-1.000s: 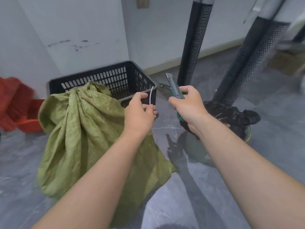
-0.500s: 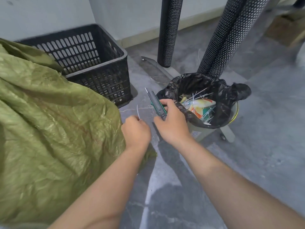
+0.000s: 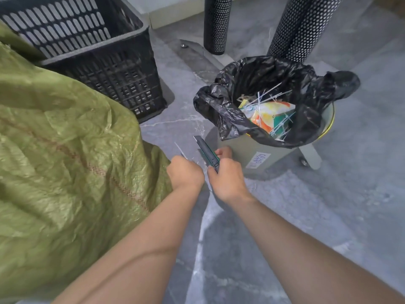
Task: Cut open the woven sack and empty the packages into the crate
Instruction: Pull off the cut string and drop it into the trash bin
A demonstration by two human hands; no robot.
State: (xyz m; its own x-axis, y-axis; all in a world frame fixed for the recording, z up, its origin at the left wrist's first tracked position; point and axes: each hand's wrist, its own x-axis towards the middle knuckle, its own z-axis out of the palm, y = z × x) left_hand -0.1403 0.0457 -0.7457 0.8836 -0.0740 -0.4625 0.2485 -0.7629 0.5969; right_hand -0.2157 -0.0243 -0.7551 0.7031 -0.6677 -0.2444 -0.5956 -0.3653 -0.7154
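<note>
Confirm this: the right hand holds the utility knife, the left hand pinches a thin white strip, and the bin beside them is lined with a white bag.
Not quite. In the head view the bin is lined with a black bag, not a white one. The rest stands: the right hand holds the utility knife, and the left hand pinches a thin white strip.
</note>
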